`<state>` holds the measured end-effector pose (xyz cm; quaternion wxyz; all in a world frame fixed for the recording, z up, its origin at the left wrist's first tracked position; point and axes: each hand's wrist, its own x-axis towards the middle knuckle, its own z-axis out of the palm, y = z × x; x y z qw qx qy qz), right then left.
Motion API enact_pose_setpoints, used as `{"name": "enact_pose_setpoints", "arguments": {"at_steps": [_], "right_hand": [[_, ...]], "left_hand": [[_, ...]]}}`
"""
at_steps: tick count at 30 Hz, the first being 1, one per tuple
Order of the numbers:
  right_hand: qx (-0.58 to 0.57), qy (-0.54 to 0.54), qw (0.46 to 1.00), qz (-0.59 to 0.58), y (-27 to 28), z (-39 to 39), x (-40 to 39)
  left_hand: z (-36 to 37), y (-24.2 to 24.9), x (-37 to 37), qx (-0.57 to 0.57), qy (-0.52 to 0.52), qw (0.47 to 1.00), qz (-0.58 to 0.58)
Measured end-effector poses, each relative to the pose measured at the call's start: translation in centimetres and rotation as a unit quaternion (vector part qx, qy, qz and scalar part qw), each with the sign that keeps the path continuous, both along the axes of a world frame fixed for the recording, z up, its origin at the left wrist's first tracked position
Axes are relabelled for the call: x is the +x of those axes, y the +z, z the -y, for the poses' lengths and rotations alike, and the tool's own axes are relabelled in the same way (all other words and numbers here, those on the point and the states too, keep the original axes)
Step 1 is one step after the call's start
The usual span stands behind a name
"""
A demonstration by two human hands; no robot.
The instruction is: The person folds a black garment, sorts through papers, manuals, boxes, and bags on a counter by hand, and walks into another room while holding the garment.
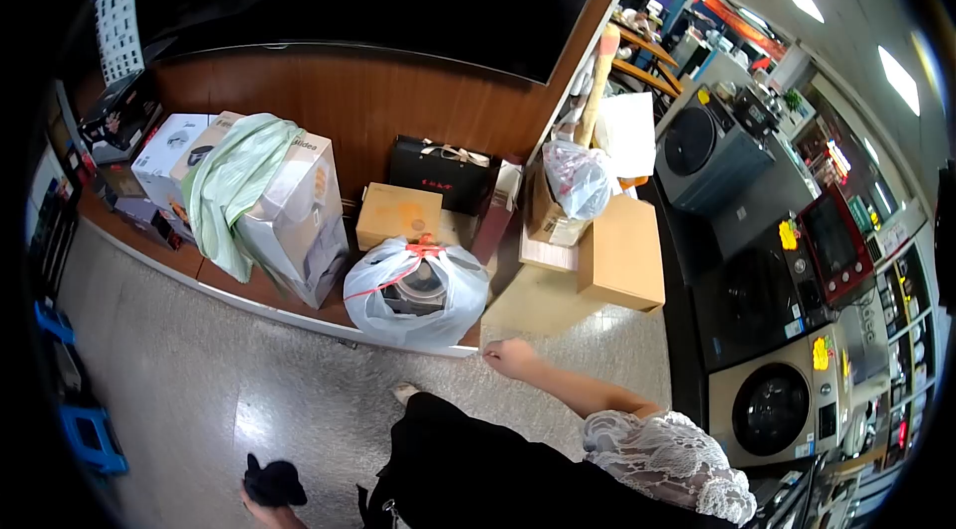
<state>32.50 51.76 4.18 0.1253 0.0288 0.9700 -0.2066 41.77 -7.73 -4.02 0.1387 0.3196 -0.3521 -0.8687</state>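
At the lower left, my left hand (261, 509) is closed around a small black bundle (274, 482) that looks like soft cloth; most of its fingers are hidden. My right hand (511, 358) is held out above the floor with the fingers curled in and nothing showing in them. In this view it lies just beyond the corner of the low wooden ledge (269, 295). Closest to it on the ledge is a tied white plastic bag (418, 290) with red handles and a dark, round-topped item inside. A small cardboard box (398, 215) and a black gift bag (438, 175) stand behind.
Left along the ledge, a green-white cloth (234, 190) drapes over tall appliance boxes (309, 210). A large dark screen (378, 1) hangs above. Right are a cardboard carton (622, 250) and washing machines (772, 407). Blue stools (92, 439) stand at the far left.
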Motion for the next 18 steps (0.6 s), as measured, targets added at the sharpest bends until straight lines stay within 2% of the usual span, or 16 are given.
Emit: {"name": "enact_pose_setpoints", "arguments": {"at_steps": [1,4,6,7,8,10,11,13,16,18], "right_hand": [[-0.006,-0.021,1.0,0.0,-0.6,-0.4,0.4],[-0.001,-0.046,0.997,0.068,-5.4,-2.6,0.6],[0.099,0.007,0.985,0.141,-10.6,-5.1,0.6],[0.156,0.074,0.972,0.158,-16.1,-7.6,1.3],[0.212,0.141,0.952,0.172,-20.0,-9.4,2.0],[0.247,0.178,0.913,0.273,-16.6,-9.2,1.7],[0.177,0.08,0.915,0.354,-16.0,-9.0,0.8],[0.037,-0.121,0.857,0.5,-17.0,-9.3,-0.5],[0.048,0.006,0.859,0.509,-22.0,-8.9,-4.0],[0.108,0.17,0.878,0.435,-20.4,-5.7,-8.2]], "left_hand": [[-2.7,3.1,-2.5,0.026,-0.026,0.999,-0.03],[-6.0,6.5,-8.0,0.075,-0.173,0.977,-0.101],[-6.8,7.3,-10.1,0.04,-0.135,0.989,-0.043],[-6.5,6.1,-11.2,0.023,-0.072,0.997,-0.008],[-5.5,6.0,-11.4,0.004,-0.084,0.996,-0.025],[-3.8,6.1,-12.1,-0.009,-0.047,0.999,-0.006],[-3.2,6.3,-12.2,-0.014,-0.028,0.999,0.005],[-2.3,8.2,-12.2,0.006,-0.037,0.999,-0.002],[-1.2,8.7,-12.3,0.026,0.021,0.999,0.018],[0.0,7.7,-11.9,0.024,0.095,0.992,0.074]]}}
